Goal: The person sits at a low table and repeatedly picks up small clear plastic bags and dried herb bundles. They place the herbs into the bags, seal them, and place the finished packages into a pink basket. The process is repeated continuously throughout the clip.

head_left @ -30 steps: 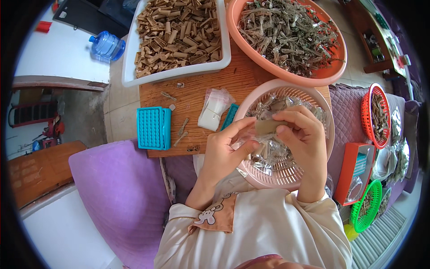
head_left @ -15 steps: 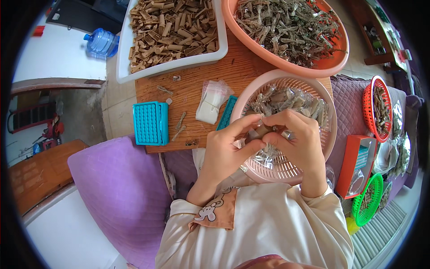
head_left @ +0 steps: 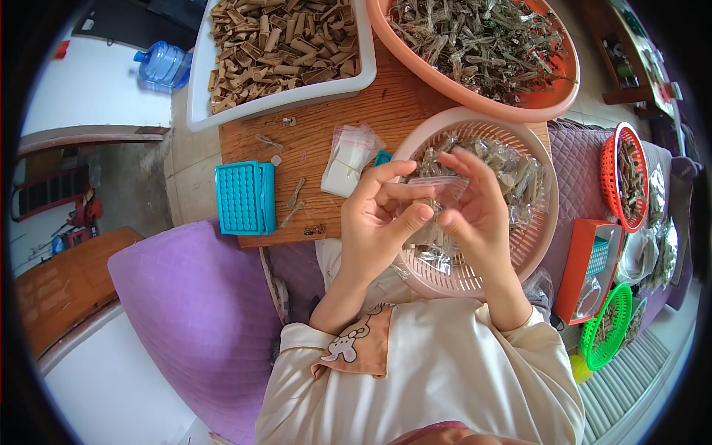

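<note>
A small clear zip bag (head_left: 439, 183) with a reddish strip along its top is held by my left hand (head_left: 378, 222), its fingers curled around the bag's left side. My right hand (head_left: 482, 215) is at the bag's other side, thumb and fingers spread apart. What the bag contains is hard to make out. Both hands are above the near left part of a pale pink slotted basket (head_left: 546, 245), which holds many filled clear bags (head_left: 519, 174). A stack of flat clear bags (head_left: 347, 167) lies on the wooden table (head_left: 304, 133) left of the basket.
A white tray (head_left: 297, 95) of brown curved pieces and an orange basin (head_left: 482, 110) of dry, wrapped bundles stand at the back. A turquoise ridged box (head_left: 245, 199) sits at the table's left edge. Red (head_left: 612, 174) and green (head_left: 610, 326) baskets and an orange-red box (head_left: 575, 274) are at right.
My hands have gone from a close pinch together to being further apart. My right fingers have spread, and the bag's top strip now shows. The view has shifted slightly.
</note>
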Demonstrator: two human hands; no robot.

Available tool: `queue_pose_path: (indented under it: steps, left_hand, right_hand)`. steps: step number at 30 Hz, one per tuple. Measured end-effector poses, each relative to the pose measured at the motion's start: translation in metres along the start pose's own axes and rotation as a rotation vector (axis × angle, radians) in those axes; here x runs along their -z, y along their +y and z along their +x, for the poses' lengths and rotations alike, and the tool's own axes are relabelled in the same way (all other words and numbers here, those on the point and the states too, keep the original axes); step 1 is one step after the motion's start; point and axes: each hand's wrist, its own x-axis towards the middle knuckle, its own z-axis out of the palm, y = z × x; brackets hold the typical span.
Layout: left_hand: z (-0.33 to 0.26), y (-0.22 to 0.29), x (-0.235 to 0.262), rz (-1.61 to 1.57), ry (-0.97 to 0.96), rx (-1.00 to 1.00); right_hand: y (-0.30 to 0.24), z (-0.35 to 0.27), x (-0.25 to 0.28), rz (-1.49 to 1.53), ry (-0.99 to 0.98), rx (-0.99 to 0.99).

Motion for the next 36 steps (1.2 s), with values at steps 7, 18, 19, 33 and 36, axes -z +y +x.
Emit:
queue_pose_path:
  steps: [7,18,19,33,36]
  left_hand:
    - [0.0,-0.012,-0.005,0.328,0.159,-0.345]
    - [0.006,0.01,0.001,1.201,0.063,-0.848]
    - [0.008,0.008,0.003,1.142,0.052,-0.8]
    - [0.002,0.011,0.036,-0.163,0.101,-0.32]
    - [-0.004,-0.005,0.026,-0.013,-0.096,-0.264]
  right_hand:
    - [0.004,-0.002,-0.003,-0.273,-0.013,-0.132]
    - [-0.011,0.002,-0.009,-0.951,-0.104,0.415]
    - [-0.012,0.002,-0.008,-0.993,-0.155,0.41]
    - [-0.011,-0.004,0.005,-0.372,-0.007,0.143]
    - [-0.002,-0.003,0.006,-0.191,-0.098,0.083]
